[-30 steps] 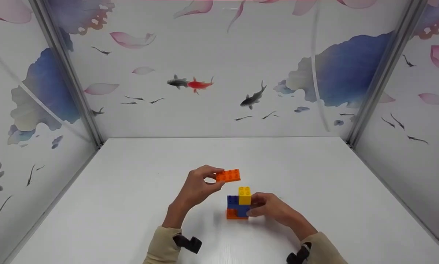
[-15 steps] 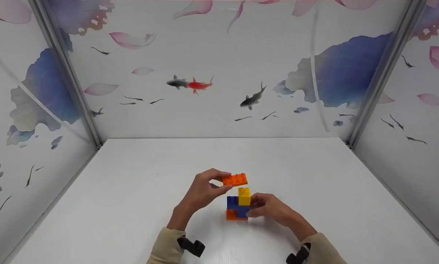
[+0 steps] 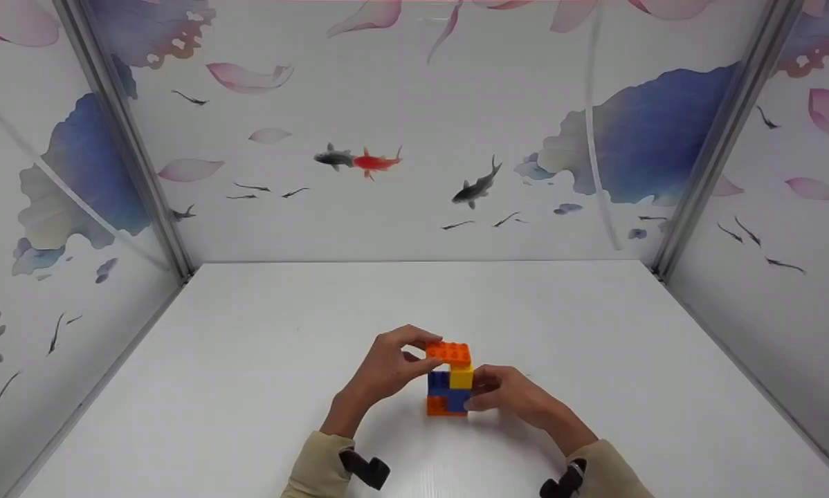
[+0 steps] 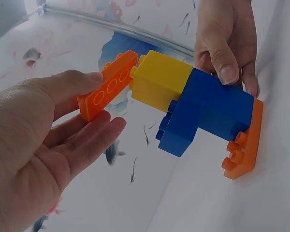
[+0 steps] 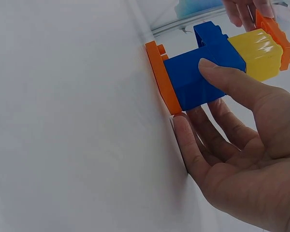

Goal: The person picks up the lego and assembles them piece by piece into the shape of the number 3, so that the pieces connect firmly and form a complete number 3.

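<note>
A stack of toy building bricks stands on the white table: an orange plate brick (image 4: 251,145) at the bottom, blue bricks (image 4: 188,113) above it and a yellow brick (image 4: 160,79) on top. My left hand (image 3: 390,363) pinches a flat orange brick (image 3: 449,353) between thumb and fingers, over the yellow brick's studs. In the left wrist view that orange brick is tilted close to the studs; whether it touches them I cannot tell. With thumb and fingers my right hand (image 5: 241,130) grips the lower blue brick (image 5: 198,77) from the right side.
The white table (image 3: 248,311) is bounded by white panels (image 3: 387,228) printed with fish, petals and blue shapes. Metal posts (image 3: 124,138) stand at the corners. Black wrist cameras (image 3: 365,468) sit on both sleeves.
My left hand has moved right and down with the flat orange brick, from above and left of the stack to over the yellow brick. The right hand has stayed on the stack.
</note>
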